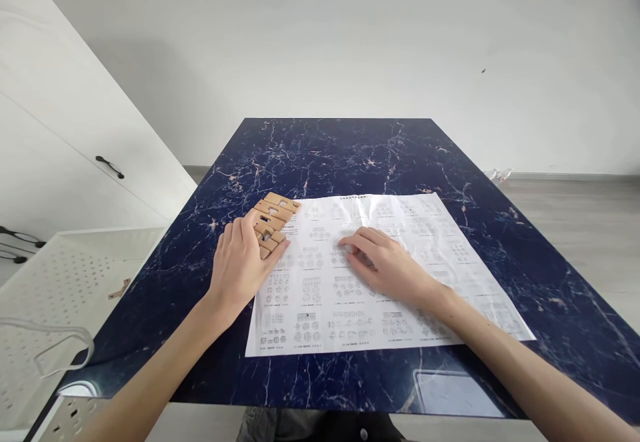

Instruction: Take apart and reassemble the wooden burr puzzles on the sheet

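Note:
My left hand is closed around the near side of a row of flat, notched wooden puzzle pieces. Its thumb lies along their lower right edge, and the fingers hide part of their left side. The pieces lie side by side, partly over the upper left edge of a large printed sheet. On the middle of this sheet rests my right hand, its fingers loosely bent and the index finger and thumb apart. The sheet carries rows of small diagrams, and it is creased beyond the right hand.
The sheet lies on a dark blue marbled table. At the left stand a white perforated surface with a pale cable and a white cabinet. A small wooden piece sits beside the table's left edge.

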Demonstrator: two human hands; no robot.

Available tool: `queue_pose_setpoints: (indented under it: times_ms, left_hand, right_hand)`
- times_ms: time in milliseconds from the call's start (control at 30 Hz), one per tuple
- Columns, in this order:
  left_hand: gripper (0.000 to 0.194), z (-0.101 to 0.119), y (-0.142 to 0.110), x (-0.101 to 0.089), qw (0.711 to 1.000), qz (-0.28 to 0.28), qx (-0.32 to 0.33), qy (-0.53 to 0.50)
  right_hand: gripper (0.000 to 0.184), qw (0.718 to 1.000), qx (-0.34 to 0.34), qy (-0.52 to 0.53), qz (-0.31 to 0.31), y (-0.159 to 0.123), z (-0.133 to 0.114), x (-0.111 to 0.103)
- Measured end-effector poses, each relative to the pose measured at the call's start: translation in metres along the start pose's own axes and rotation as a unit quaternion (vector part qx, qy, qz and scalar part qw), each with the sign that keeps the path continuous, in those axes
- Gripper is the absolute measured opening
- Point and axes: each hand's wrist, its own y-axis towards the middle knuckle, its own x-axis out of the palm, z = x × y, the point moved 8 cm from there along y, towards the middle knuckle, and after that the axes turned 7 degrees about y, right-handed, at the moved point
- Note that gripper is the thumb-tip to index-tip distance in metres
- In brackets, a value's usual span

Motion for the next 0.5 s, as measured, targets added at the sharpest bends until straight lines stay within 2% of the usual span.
queue_pose_setpoints:
  times_ms: [100,200,300,400,500]
  left_hand:
    - [0.073,0.011,-0.001,-0.011,0.998,0.048,0.042,0.011]
    - [0.055,0.036,-0.005,-0.025,0.988,0.069,0.129,-0.045]
    - [0.030,0.070,-0.006,-0.026,0.967,0.012,0.212,-0.138]
    - [0.014,0.102,-0.007,-0.010,0.941,-0.084,0.277,-0.177]
    - [0.019,0.125,-0.011,0.009,0.909,-0.138,0.361,-0.156]
  right_hand:
    - [0.025,1.000,-0.003,-0.005,0.001,0.000,0.000,0.000]
    - [0.025,1.000,-0.006,-0.008,0.003,0.000,-0.001,0.000]
    - [0.024,1.000,-0.004,-0.006,0.006,0.000,-0.001,0.000]
    - [0.025,1.000,0.000,0.002,0.007,0.000,-0.001,0.001]
    - [0.025,1.000,0.002,0.010,0.008,0.001,0.001,0.001]
